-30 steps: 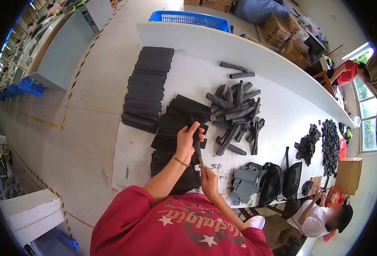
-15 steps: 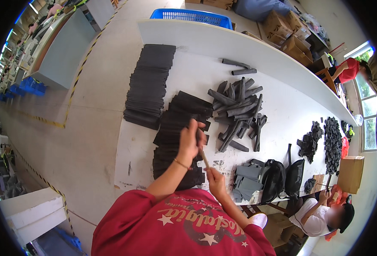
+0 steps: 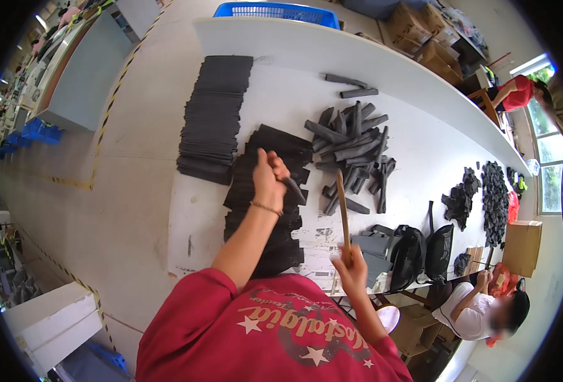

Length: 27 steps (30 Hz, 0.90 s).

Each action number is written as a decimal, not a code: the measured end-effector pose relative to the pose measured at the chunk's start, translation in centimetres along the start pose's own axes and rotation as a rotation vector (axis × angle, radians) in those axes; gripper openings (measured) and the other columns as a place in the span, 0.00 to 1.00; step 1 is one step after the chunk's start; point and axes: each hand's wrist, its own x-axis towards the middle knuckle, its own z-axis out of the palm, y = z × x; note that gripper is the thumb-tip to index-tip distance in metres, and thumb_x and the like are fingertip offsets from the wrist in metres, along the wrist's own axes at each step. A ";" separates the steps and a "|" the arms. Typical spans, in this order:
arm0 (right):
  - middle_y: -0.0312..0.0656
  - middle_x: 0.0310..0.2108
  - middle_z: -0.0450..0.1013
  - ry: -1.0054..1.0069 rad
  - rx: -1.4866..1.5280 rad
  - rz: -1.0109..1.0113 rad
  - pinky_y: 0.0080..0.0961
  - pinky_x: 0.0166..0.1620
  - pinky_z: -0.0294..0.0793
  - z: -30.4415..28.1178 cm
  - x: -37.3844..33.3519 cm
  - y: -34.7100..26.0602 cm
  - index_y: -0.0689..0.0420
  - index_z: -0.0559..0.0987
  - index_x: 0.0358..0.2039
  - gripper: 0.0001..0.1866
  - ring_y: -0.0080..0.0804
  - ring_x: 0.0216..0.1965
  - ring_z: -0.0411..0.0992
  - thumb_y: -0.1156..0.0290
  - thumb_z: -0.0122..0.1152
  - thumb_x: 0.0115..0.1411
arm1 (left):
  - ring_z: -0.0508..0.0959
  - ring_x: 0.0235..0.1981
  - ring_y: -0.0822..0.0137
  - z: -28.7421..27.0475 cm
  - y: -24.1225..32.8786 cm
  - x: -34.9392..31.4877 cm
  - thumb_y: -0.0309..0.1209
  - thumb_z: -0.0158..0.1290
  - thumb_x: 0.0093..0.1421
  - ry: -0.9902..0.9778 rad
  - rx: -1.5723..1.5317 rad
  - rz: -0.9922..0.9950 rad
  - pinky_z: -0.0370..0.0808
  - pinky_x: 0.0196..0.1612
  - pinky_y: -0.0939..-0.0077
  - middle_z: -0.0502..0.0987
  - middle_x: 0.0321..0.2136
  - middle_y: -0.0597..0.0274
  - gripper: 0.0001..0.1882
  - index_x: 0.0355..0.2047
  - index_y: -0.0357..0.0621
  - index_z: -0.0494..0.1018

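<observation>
My left hand (image 3: 271, 178) is closed around a dark fabric piece (image 3: 294, 189), whose end sticks out past the fingers. It hovers over an overlapping stack of black fabric strips (image 3: 265, 223). My right hand (image 3: 351, 266) grips the lower end of a thin wooden stick (image 3: 343, 213), which points up and away over the table. The stick's far end is bare and apart from the left hand. Beyond it lies a loose pile of dark rolled fabric tubes (image 3: 351, 143). At the far left, a neat row of dark flat strips (image 3: 210, 118) overlaps.
The white table (image 3: 195, 219) has a raised back panel (image 3: 358, 54), with a blue basket (image 3: 275, 11) behind it. To the right are grey flat pieces (image 3: 373, 254), black bags (image 3: 408, 258) and small dark heaps (image 3: 494, 204). A seated person (image 3: 472, 305) works at the right.
My hands have moved apart: the left went up and left with the dark piece, the right moved right. The stick has come away from the left hand and now stands steeper.
</observation>
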 end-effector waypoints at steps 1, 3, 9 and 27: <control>0.30 0.27 0.59 0.128 -0.100 -0.265 0.16 0.28 0.58 1.9 3.2 0.0 0.59 0.71 0.39 0.16 0.17 0.24 0.56 0.76 0.66 0.52 | 0.62 0.12 0.77 -0.6 -1.7 -0.5 0.44 0.43 0.67 0.066 -0.045 -0.073 0.59 0.15 0.84 0.66 0.14 0.69 0.19 0.24 0.47 0.69; 0.30 0.27 0.59 0.119 0.120 -0.194 0.16 0.26 0.55 5.1 7.4 -2.3 0.59 0.71 0.38 0.12 0.15 0.23 0.55 0.77 0.63 0.54 | 0.65 0.14 0.74 -2.4 -4.1 -1.0 0.41 0.45 0.66 0.088 -0.029 -0.121 0.63 0.18 0.82 0.67 0.16 0.66 0.17 0.24 0.45 0.68; 0.26 0.22 0.62 0.040 0.438 0.044 0.13 0.26 0.55 5.2 9.5 -1.7 0.60 0.73 0.32 0.04 0.13 0.23 0.57 0.74 0.59 0.60 | 0.73 0.26 0.71 -2.9 -2.2 -3.7 0.35 0.52 0.62 -0.314 0.727 0.184 0.73 0.32 0.78 0.74 0.27 0.58 0.13 0.38 0.36 0.69; 0.30 0.17 0.61 0.659 0.188 -0.127 0.19 0.26 0.59 -5.6 28.9 -4.7 0.60 0.74 0.32 0.12 0.18 0.21 0.59 0.63 0.54 0.63 | 0.72 0.17 0.78 -5.1 -4.2 -9.4 0.30 0.43 0.64 -0.677 1.366 -0.061 0.69 0.21 0.82 0.75 0.19 0.65 0.14 0.23 0.37 0.70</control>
